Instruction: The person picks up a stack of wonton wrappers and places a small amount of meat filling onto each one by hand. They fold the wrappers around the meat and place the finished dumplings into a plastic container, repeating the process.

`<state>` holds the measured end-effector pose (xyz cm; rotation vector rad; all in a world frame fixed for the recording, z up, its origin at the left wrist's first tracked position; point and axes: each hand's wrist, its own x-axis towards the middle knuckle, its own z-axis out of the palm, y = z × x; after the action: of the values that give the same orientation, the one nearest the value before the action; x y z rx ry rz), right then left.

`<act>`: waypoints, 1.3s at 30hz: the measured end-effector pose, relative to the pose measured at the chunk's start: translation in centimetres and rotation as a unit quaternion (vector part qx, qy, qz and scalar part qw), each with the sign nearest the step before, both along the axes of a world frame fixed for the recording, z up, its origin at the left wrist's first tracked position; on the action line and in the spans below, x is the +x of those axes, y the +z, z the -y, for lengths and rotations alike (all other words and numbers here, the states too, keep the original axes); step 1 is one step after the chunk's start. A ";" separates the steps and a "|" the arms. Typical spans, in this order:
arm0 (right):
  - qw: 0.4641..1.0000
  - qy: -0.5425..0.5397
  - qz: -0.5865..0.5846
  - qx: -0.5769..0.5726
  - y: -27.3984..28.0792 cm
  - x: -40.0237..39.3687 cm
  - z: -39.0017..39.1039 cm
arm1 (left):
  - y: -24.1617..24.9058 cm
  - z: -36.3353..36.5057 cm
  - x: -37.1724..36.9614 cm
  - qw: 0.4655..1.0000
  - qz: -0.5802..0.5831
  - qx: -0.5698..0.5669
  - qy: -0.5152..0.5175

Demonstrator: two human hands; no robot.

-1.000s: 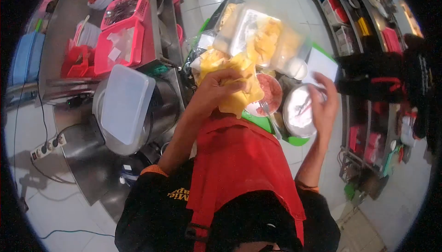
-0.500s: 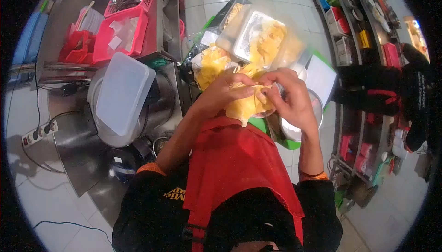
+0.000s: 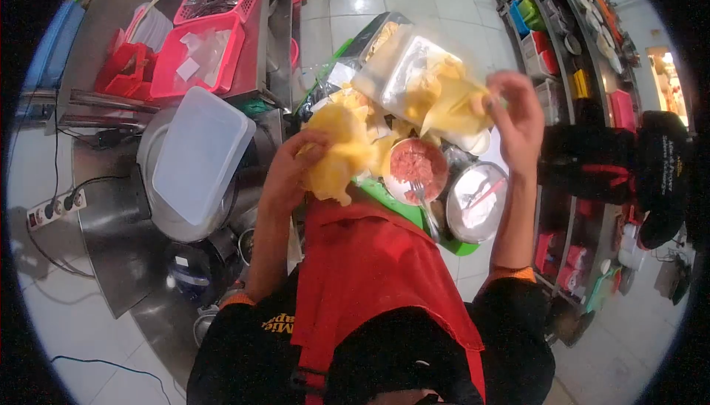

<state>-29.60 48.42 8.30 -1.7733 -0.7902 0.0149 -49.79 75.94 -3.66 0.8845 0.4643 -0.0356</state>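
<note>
A limp stack of thin yellow wrapper sheets hangs from my left hand, whose fingers are pinched on its edge. Off to the right, my right hand grips another yellow wrapper sheet, slightly blurred, stretched out over a plastic container. Between the hands stands a bowl of pink minced meat with a fork resting in it. Beside it is a round dish with a pale content and a reddish-handled utensil. More yellow wrappers lie behind my left hand.
A green tray sits under the bowls. On the left, a steel counter holds pink baskets, and a translucent lid leans over a round appliance. Shelving lines the right side. A power strip lies at far left.
My hands were close together over the yellow wrappers. They have moved apart, left hand leftward and right hand up and to the right, each with wrapper; the meat bowl now shows between them.
</note>
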 end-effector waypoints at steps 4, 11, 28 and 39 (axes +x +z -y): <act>0.987 -0.042 -0.063 -0.142 -3.8 5.2 -1.0 | 0.0 -1.1 -2.2 0.998 -0.055 0.005 0.037; 0.971 -0.034 -0.180 -0.154 -10.1 11.7 -4.7 | -0.4 -1.0 -5.6 0.997 -0.020 -0.036 0.069; 0.937 -0.138 0.210 -0.242 -12.2 9.2 -7.5 | 0.5 -1.6 -4.7 0.996 -0.069 0.052 0.035; 0.948 -0.066 -0.080 -0.300 -6.2 -6.4 -1.4 | 2.3 1.0 0.9 0.997 0.043 0.022 -0.062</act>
<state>-36.00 49.78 2.11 -2.3614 -0.5782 0.3377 -48.90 74.95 -1.32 0.9542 0.3300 -0.1010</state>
